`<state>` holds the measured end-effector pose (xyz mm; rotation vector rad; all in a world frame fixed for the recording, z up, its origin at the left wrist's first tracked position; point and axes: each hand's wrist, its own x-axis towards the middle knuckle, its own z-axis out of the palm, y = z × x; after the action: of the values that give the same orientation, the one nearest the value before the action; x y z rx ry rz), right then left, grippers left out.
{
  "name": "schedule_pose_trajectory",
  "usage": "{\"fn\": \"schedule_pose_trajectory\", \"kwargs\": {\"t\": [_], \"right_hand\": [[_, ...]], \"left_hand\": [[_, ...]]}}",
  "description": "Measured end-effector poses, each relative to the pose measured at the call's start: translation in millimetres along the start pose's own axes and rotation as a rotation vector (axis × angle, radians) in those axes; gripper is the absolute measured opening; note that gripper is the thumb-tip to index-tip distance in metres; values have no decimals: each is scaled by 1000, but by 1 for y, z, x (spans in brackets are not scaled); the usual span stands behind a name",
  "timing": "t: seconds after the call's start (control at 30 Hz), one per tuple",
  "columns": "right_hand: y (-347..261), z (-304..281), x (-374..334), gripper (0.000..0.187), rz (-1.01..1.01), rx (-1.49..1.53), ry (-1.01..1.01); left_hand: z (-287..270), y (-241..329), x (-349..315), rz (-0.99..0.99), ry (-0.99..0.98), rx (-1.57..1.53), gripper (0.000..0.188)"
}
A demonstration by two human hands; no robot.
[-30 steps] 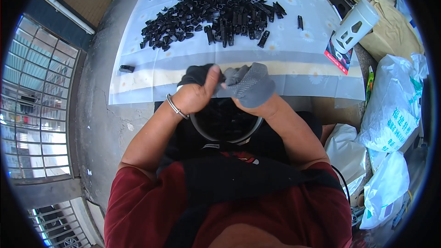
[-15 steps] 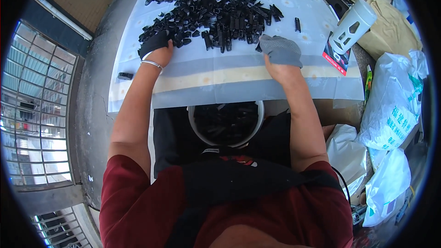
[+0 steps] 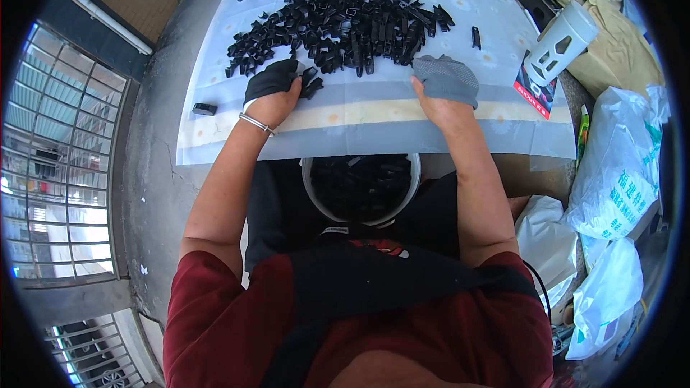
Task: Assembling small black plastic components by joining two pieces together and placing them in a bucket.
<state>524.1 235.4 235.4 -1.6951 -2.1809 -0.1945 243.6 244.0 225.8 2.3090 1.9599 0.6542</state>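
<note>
My left hand [image 3: 274, 92], in a black fingerless-looking glove, is curled over the table's near side. Several small black plastic pieces [image 3: 310, 83] lie against its thumb and fingertips, just below the heap. My right hand [image 3: 447, 86] wears a grey glove with a dotted surface. Its fingers are bent down with the thumb at their left, and whatever lies under them is hidden. The big heap of black plastic pieces [image 3: 338, 21] spreads over the table beyond both hands, longer pieces at its near right edge.
The white-covered table [image 3: 359, 129] ends close to me. Under its edge a white bucket [image 3: 415, 179] holds more black pieces. One round black object [image 3: 205, 109] lies at left, a single piece [image 3: 476, 37] at right. A white slotted cylinder [image 3: 560, 43] and plastic bags [image 3: 611, 165] stand rightward.
My left hand has moved right and toward me, and a few black pieces now lie beside it, apart from the heap. My right hand has shifted little; the piece seen at its fingertips no longer shows.
</note>
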Motion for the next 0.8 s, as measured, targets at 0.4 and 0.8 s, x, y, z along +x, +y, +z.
{"fn": "schedule_pose_trajectory", "kwargs": {"t": [0.4, 0.8], "right_hand": [[0, 26, 40, 36, 48, 183, 77], [-32, 0, 5, 28, -80, 387, 137]], "left_hand": [[-2, 4, 11, 121, -47, 269, 21], [-31, -2, -16, -181, 135, -293, 35]]}}
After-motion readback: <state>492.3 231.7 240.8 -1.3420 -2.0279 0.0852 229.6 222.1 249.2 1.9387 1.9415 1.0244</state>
